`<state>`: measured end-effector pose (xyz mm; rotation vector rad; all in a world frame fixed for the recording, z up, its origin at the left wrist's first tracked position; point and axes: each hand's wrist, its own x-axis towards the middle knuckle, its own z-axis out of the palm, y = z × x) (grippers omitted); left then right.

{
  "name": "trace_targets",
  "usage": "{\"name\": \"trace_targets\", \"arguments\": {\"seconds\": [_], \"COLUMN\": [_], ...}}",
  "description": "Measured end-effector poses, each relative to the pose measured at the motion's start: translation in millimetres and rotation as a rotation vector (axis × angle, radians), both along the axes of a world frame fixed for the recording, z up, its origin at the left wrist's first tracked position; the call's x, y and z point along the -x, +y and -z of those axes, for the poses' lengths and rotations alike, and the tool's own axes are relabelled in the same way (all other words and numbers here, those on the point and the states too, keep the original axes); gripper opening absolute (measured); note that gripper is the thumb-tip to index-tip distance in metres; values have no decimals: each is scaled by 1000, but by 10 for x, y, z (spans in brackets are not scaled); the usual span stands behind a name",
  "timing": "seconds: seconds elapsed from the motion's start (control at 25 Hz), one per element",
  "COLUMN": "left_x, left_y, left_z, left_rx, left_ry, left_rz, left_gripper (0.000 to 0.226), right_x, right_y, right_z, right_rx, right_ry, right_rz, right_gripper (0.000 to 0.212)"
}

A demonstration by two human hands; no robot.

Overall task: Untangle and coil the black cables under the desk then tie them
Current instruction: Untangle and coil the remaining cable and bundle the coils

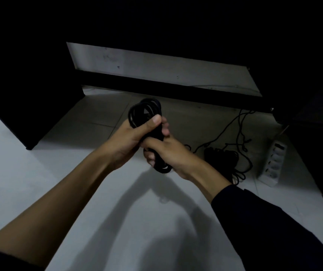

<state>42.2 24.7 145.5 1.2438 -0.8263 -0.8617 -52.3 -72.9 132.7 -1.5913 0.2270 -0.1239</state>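
Cable coil gripped in both hands above the floor, in front of the desk.
The bundle is clasped by the left hand, thumb pressed over the loops, and by the right hand, fingers curled round its lower end, seemingly so the loops stay gathered for tying. Glossy black loops are seen; more loose cable is left beside a power strip.
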Motion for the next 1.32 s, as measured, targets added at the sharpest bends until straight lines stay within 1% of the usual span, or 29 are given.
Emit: {"name": "trace_targets", "arguments": {"seconds": [0.08, 0.12, 0.2, 0.32, 0.36, 0.44, 0.48, 0.6, 0.72, 0.8, 0.92, 1.0, 1.04, 1.12, 1.2, 1.24, 1.28, 1.32], "left_x": [46, 79, 99, 16, -17, -75, -80, -123, -118, -57, 7, 23, 13, -48, -203, -296, -385, -459], "left_y": [-13, -20, -27, -24, -24, -50, -69, -115, -141, -184, -211, -201, -208, -236, -229, -181, -126, -59], "left_z": [1, 6, 33, 52, 59, 91, 100, 104, 94, 109, 169, 197, 196, 159, 49, -14, -64, -86], "left_rx": [-29, -45, -43, -11, 1, 52, 73, 110, 129, 152, 197, 203, 187, 168, 191, 189, 156, 92], "left_ry": [-16, 0, 45, 37, 55, 134, 142, 127, 259, 286, 311, 366, 359, 351, 434, 446, 415, 345], "left_rz": [28, 39, 47, 59, 52, 12, -19, -99, -173, -221, -246, -210, -216, -286, -359, -362, -344, -314], "left_gripper": [35, 34, 31, 44, 43, 34, 32, 34, 30, 27, 22, 20, 20, 20, 24, 26, 27, 26], "right_x": [-34, -39, -34, -1, 13, 5, -4, -17, -36, -55, -86, -95, -103, -119, -99, -65, -21, 23], "right_y": [7, 2, -16, -109, -130, -169, -182, -166, -148, -86, -1, 16, 12, -24, -140, -215, -310, -407], "right_z": [-20, -21, -3, 23, 24, 41, 55, 59, 111, 174, 258, 278, 293, 314, 320, 317, 320, 324], "right_rx": [-48, -32, 17, 103, 122, 154, 156, 200, 336, 301, 142, 88, 90, 188, 426, 567, 680, 743], "right_ry": [-7, -4, 0, -3, 8, 40, 46, 35, -9, -26, -19, 2, 13, 18, 39, 70, 93, 104], "right_rz": [15, 21, 10, -54, -91, -123, -120, -99, -14, 57, 112, 154, 162, 136, 94, 76, 61, 42], "right_gripper": [34, 35, 29, 12, 6, 22, 26, 26, 30, 22, 12, 19, 24, 36, 52, 52, 47, 38]}}
